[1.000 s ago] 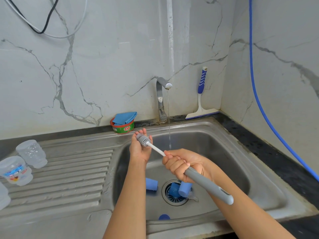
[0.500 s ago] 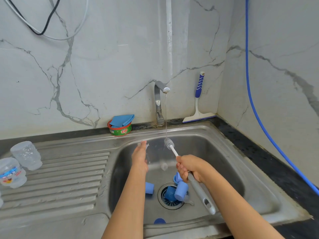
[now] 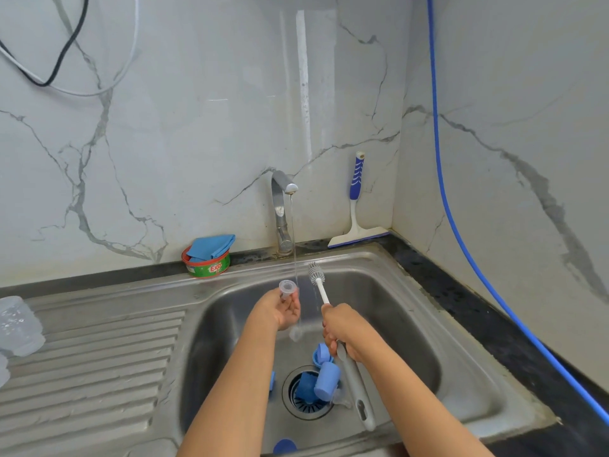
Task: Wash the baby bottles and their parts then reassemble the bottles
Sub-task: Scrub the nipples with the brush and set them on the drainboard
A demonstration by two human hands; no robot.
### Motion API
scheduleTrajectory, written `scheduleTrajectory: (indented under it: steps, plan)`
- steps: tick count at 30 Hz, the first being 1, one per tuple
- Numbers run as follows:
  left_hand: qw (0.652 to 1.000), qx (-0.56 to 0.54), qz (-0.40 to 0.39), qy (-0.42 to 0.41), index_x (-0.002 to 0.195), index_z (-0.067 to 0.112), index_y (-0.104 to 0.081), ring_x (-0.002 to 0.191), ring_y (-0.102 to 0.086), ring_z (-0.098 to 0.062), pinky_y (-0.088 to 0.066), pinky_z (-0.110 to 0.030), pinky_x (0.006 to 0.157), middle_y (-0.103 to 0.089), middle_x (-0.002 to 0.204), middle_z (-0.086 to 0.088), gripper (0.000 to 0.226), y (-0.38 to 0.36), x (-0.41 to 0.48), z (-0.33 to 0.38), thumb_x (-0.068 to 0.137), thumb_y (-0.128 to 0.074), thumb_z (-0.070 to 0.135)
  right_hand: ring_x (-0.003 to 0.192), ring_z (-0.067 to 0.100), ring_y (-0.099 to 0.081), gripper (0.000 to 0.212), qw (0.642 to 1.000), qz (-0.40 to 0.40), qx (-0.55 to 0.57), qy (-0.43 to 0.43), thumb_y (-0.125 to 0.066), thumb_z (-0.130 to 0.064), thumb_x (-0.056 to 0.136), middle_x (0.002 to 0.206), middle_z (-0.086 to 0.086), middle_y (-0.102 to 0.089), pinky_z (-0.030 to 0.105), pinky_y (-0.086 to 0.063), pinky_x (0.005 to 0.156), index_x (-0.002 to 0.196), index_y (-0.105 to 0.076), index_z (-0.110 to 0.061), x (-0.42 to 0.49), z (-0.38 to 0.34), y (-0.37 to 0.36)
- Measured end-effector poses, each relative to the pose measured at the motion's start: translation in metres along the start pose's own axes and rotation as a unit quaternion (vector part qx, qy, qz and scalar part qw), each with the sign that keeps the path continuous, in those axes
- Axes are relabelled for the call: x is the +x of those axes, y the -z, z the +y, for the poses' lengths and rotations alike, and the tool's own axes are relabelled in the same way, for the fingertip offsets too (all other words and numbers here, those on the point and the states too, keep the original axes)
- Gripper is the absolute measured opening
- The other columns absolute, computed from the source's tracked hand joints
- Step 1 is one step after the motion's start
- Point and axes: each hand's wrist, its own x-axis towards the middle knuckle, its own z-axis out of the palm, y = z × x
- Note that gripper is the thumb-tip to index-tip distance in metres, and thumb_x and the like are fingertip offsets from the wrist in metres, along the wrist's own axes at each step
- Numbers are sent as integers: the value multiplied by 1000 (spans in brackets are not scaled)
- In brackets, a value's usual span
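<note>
A second earlier the brush head had been buried in the part cupped in the left hand; half a second earlier it had come out and gone under the running water. Now the left hand (image 3: 280, 310) had raised the clear teat (image 3: 287, 287) to the thin stream falling from the tap (image 3: 282, 206). The teat sat just left of the water, and the bottle brush (image 3: 317, 275) stood head up just right of it. By that reading the scrubbing of this piece was over and its rinse was beginning (one small part among many).

The left grip was clamped on the teat, fingertips curled about its lower end. The right grip was clamped on the brush, the right hand (image 3: 342, 331) wrapped round where the white stem met the grey handle. The handle trailed down toward the near side of the sink (image 3: 438, 328).

The teat looked soft, transparent and almost colourless, with a ring-shaped rim uppermost that narrowed into the fingers. Whether suds remained on it could not be told. It was held over the far middle of the basin. Blue caps and collars (image 3: 326, 379) were heaped on the drain nearer in. Clear bottles (image 3: 18, 328) lay on the draining board at the left. Most of the washing, and all the reassembly, seemed yet to come.
</note>
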Motion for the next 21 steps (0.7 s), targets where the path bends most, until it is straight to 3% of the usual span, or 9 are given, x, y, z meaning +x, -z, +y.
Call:
scheduleTrajectory:
  steps: [4, 10, 13, 14, 16, 19, 21]
  plan:
    - [1000, 18, -21, 6, 83, -2, -60, 63, -56, -13, -50, -21, 48, -66, 65, -10, 16, -10, 14, 3, 94, -55, 8, 31, 13, -35, 29, 1000, -3, -8, 4, -33, -23, 99, 46, 3, -42, 22, -33, 36, 81, -49, -6, 0, 1, -2]
    - [998, 64, 10, -4, 83, 0, -59, 63, -54, -14, -45, -26, 59, -65, 54, -10, 23, -10, 28, 3, 98, -43, 9, 33, 13, -37, 33, 1000, 5, -25, 11, -32, -24, 99, 48, 4, -44, 23, -35, 37, 77, -48, -6, -1, 1, -2]
    - [997, 68, -12, -25, 87, 0, -57, 71, -57, -19, -49, -31, 76, -65, 72, -14, 11, -9, 26, 0, 96, -52, 4, 33, 14, -38, 34, 999, 10, -42, 14, -32, -24, 100, 50, 5, -45, 24, -36, 37, 76, -49, -5, -2, 1, -3]
    - [997, 62, -25, -39, 89, 2, -57, 75, -58, -21, -48, -33, 83, -63, 80, -15, 6, -10, 25, -1, 94, -53, 1, 33, 14, -39, 35, 998, 11, -53, 18, -31, -23, 100, 50, 6, -46, 24, -37, 38, 76, -49, -5, -3, 1, -2]
    - [993, 76, -41, -82, 92, 11, -56, 79, -58, -25, -47, -39, 89, -60, 89, -15, 19, -12, 24, -1, 93, -51, -7, 33, 15, -40, 34, 997, 15, -66, 24, -31, -21, 100, 51, 6, -48, 25, -38, 40, 76, -48, -4, -2, 1, -2]
    - [961, 190, -6, -200, 102, 16, -60, 78, -59, -17, -51, -31, 75, -63, 94, -9, 32, -12, 33, -1, 92, -47, -11, 31, 14, -41, 32, 997, 20, -73, 25, -30, -21, 99, 50, 6, -48, 24, -38, 39, 80, -49, -3, 0, 1, -2]
    - [926, 265, 25, -268, 107, 17, -64, 78, -60, -14, -47, -23, 66, -68, 97, -6, 25, -12, 36, -1, 91, -56, -1, 29, 14, -41, 32, 996, 21, -83, 24, -30, -19, 99, 50, 6, -48, 23, -38, 39, 77, -48, -4, -1, 0, -1]
